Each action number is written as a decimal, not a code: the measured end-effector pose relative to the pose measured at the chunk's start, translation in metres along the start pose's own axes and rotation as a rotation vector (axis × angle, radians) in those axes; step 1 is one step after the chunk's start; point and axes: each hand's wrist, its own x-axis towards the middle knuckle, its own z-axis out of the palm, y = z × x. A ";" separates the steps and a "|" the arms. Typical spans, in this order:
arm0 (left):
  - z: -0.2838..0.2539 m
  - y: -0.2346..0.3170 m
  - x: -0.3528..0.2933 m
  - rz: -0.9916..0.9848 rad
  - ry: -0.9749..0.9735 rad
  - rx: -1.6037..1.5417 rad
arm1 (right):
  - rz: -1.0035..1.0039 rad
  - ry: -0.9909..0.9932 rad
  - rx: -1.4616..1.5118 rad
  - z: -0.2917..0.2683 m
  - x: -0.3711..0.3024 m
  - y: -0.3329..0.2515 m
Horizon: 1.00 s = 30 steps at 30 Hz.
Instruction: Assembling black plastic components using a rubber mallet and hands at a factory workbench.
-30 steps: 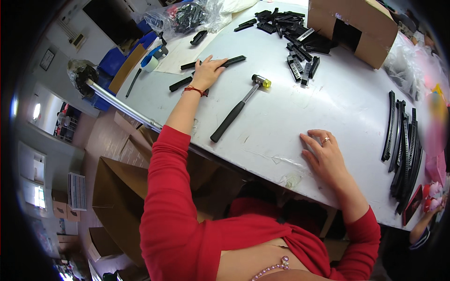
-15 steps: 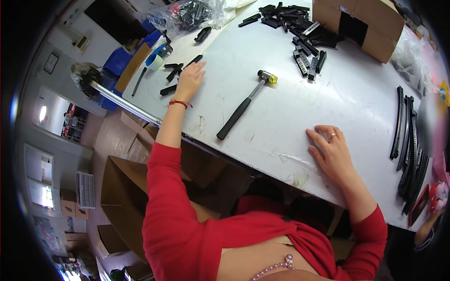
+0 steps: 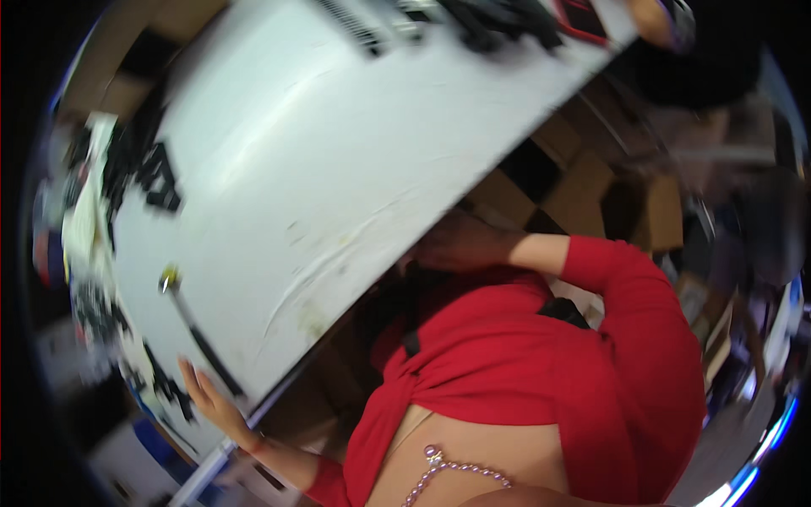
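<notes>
Left grip (image 3: 218, 409) outstretched beside the hammer (image 3: 201, 339)

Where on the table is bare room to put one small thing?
The broad bare patch is the middle of the white tabletop, bordered by the hammer and black pieces on the left, blurred black strips at the top, and the front edge. It is crowded at those strips, around the pieces, and near the left hand.
</notes>
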 end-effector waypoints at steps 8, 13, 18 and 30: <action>0.044 -0.004 -0.011 -0.156 0.100 -0.068 | 1.241 0.176 -0.613 0.074 -0.170 0.178; 0.029 -0.001 -0.013 -0.204 0.126 -0.045 | 1.873 -0.079 0.196 0.082 -0.208 0.235; 0.031 0.012 -0.010 -0.212 0.144 -0.056 | 1.933 0.065 0.021 0.248 -0.290 0.343; 0.030 0.011 -0.016 -0.244 0.154 0.066 | 2.047 0.343 -0.186 0.442 -0.391 0.403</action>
